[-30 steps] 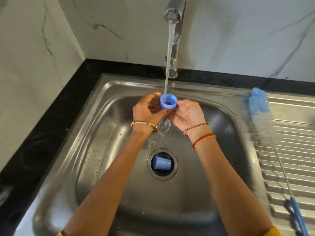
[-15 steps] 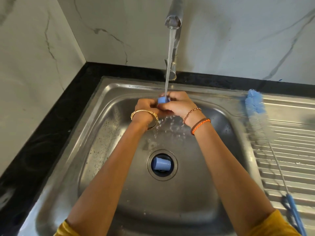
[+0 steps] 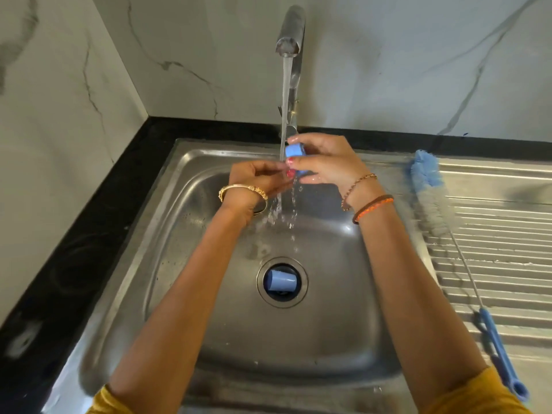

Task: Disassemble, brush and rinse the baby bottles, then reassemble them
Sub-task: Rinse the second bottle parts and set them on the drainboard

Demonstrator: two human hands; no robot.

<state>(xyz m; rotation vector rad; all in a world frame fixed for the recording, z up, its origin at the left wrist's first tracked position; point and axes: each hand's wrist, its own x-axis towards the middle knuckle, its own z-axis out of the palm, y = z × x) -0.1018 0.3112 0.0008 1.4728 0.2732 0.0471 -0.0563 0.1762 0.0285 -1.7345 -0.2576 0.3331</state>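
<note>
Squarely under the running tap [image 3: 289,40], held so water flushes it: blue bottle ring [image 3: 294,153], pinched by right hand [image 3: 324,162] over the sink [image 3: 343,339]. Left hand [image 3: 257,177] just beside, fingertips curled toward the ring, likely rubbing; actual grip impossible to tell. Down in the drain [image 3: 282,282], lying sideways, a blue cap [image 3: 281,281], probably awaiting rinsing. Parked on the draining board [image 3: 501,249], a bottle brush [image 3: 430,192], within reach.
</note>
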